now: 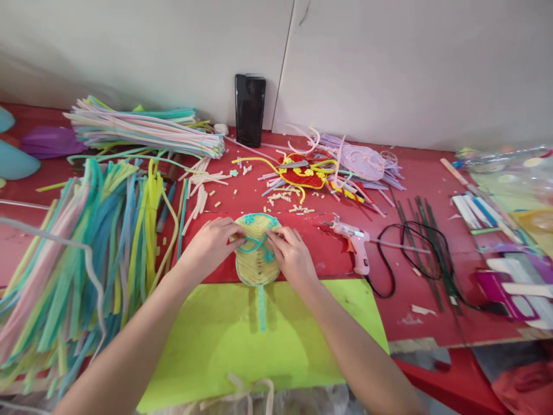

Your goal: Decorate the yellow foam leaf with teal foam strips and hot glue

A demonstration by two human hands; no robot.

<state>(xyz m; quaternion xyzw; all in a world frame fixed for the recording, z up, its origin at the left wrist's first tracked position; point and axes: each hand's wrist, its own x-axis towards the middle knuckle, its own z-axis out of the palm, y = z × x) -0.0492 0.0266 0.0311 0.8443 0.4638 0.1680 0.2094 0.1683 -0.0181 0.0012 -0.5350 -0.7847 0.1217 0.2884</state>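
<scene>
Nearest the camera, a lime-green sheet (259, 340) is lying on the red desk (415, 311), w/ a loose pale strip (246, 389) curling at its 6 o'clock edge. Just beyond, at the sheet's 12 o'clock edge, both hands are pinching a small yellow woven fan (257, 253), its teal handle (261, 308) trailing back over the sheet. The left hand (210, 246) is gripping the fan's 9 o'clock rim, fingers narrowed; the right hand (292, 255) is closing on the 3 o'clock side, fingertips working a teal pipe-cleaner loop (259, 245) across the face.

Handling, judged: fan looks v. light and fuzzy, so not slippery; it is probably bendy wire inside, holding shape but deforming if squeezed. Best held at the rim, both sides, w/ light pressure; the handle looks too floppy to carry it.

At 9 o'clock of the hands a big heap of pipe cleaners (78, 259) is spreading out. At 3 o'clock a pink glue gun (354, 245) is resting near the right hand, black cord (410, 253) looping off beyond it; nozzle may be hot.

Further, 12 o'clock: cut scraps (285, 202), a red-and-yellow piece (306, 176), a lilac piece (365, 161). A second bundle (142, 129) at 10 o'clock. Farthest, a black phone (249, 109) is leaning on the wall.
</scene>
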